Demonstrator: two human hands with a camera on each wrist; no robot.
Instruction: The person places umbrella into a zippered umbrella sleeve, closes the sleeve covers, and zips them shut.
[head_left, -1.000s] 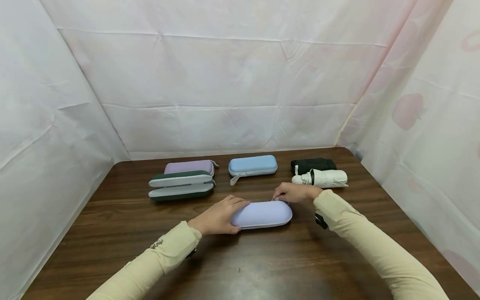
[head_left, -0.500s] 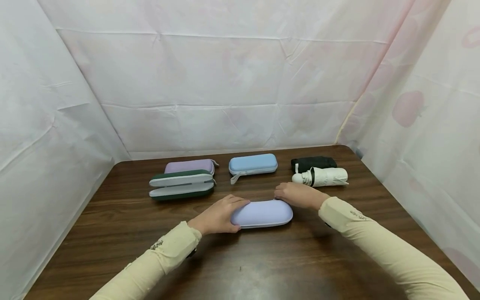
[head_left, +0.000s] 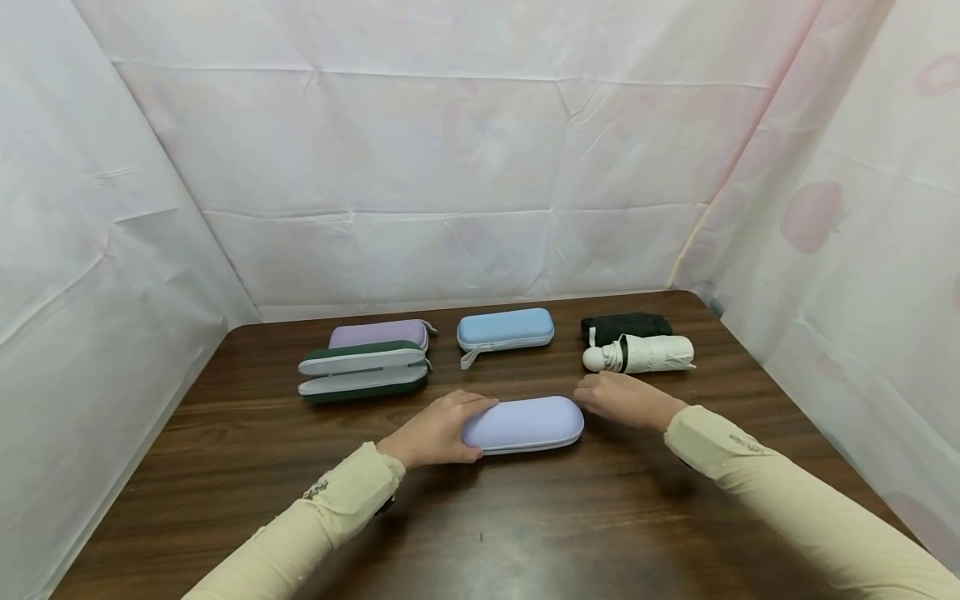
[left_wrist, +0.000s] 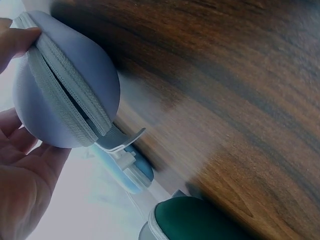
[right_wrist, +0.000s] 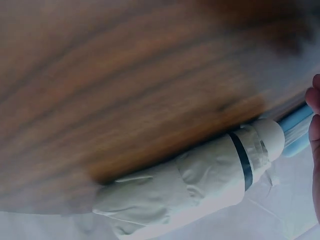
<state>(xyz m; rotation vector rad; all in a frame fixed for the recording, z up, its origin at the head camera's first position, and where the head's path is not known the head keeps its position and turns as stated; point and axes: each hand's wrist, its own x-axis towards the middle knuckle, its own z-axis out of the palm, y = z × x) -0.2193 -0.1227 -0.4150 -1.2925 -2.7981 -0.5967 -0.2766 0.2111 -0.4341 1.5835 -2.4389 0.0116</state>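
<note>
A lavender hard-shell zip case [head_left: 525, 423] lies near the middle of the wooden table. My left hand [head_left: 438, 429] grips its left end, thumb at the near side and fingers over the far side. In the left wrist view the grey zipper [left_wrist: 62, 82] is parted, with a dark slit between its tapes. At the case's far right corner, my right hand [head_left: 626, 400] has its fingertips pinched together against the zip line; the zipper pull is hidden there. Just beyond that hand lies a folded white umbrella [head_left: 652, 354].
A green zip case [head_left: 363, 385] gapes partly open at the left, in front of a purple case [head_left: 378, 332]. A blue case [head_left: 506, 327] with a wrist strap sits at the back centre. Behind the white umbrella lies a black folded umbrella [head_left: 630, 327]. White curtains enclose the table's back and sides.
My right hand has slid rightward along the far edge of the lavender case to its right corner. The case's right end has shifted slightly away from me; my left hand stays on it.
</note>
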